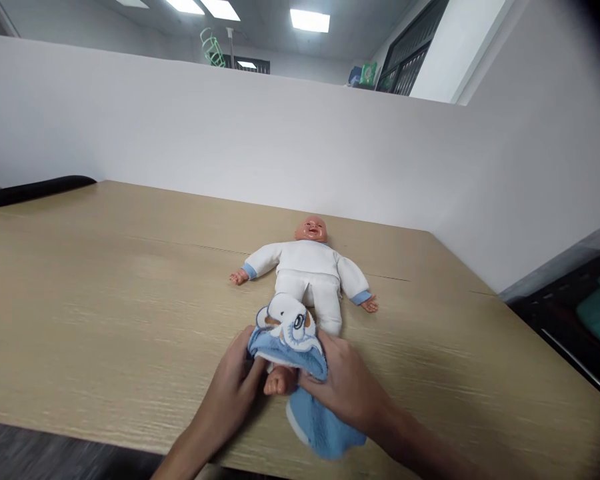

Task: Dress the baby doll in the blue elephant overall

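Observation:
A baby doll [309, 260] in white clothes with blue cuffs lies on its back on the wooden table [130, 320], arms spread and head toward the wall. Over its lower legs is a small blue garment [325, 427] that looks like baby pants, with a white cartoon animal patch. My left hand [237, 373] grips the garment's left edge, thumb near the opening. On the other edge, my right hand [347, 380] is closed on the cloth. One bare doll foot shows between my hands at the garment's opening; the other foot is hidden. Part of the blue cloth hangs toward me below my right hand.
A white partition [230, 140] rises behind the table. At the far left edge there is a black curved object [45, 190]. On the right, beyond the table edge, a dark bin or shelf [570, 320] holds something teal.

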A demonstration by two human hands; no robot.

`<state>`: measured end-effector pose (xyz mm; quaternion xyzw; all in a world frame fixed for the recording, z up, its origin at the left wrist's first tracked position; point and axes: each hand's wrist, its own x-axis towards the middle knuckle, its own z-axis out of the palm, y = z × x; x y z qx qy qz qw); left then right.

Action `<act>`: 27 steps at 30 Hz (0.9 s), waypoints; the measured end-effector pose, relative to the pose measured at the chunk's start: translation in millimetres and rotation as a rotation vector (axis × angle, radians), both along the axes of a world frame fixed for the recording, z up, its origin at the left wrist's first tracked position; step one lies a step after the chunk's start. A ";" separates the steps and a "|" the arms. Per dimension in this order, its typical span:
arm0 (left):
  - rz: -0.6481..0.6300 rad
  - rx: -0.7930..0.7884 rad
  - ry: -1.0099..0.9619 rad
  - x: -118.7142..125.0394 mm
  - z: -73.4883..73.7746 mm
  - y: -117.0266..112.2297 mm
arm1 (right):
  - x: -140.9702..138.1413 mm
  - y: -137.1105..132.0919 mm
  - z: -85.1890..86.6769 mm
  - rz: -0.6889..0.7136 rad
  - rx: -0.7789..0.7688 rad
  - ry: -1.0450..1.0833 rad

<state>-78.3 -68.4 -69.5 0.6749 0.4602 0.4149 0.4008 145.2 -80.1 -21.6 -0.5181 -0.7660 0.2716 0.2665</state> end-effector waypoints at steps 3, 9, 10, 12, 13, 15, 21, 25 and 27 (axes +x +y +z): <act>-0.043 -0.022 0.001 -5.7 13.2 15.0 | 9.9 16.6 10.7 0.116 0.036 0.008; -0.252 -0.156 0.107 -19.6 48.8 38.2 | 33.7 41.6 21.2 0.170 0.027 0.038; -0.274 -0.158 0.138 -22.6 53.4 39.9 | 38.3 42.8 18.5 0.147 -0.002 0.068; -0.320 -0.161 0.192 -29.0 60.4 42.2 | 48.5 43.5 10.2 0.126 -0.131 0.204; -0.340 -0.163 0.212 -31.7 63.0 43.0 | 53.9 43.3 5.2 0.122 -0.224 0.304; -0.371 -0.156 0.227 -34.9 67.1 44.4 | 64.2 42.7 -5.8 0.093 -0.405 0.520; -0.222 0.031 0.286 -12.0 83.3 55.1 | 75.7 43.2 -34.0 0.012 -0.574 0.923; -0.382 0.184 0.443 16.5 102.2 80.3 | 75.6 45.0 -40.3 0.020 -0.604 0.976; -0.541 0.199 0.562 27.4 110.9 98.3 | 77.6 46.0 -37.1 0.076 -0.576 0.960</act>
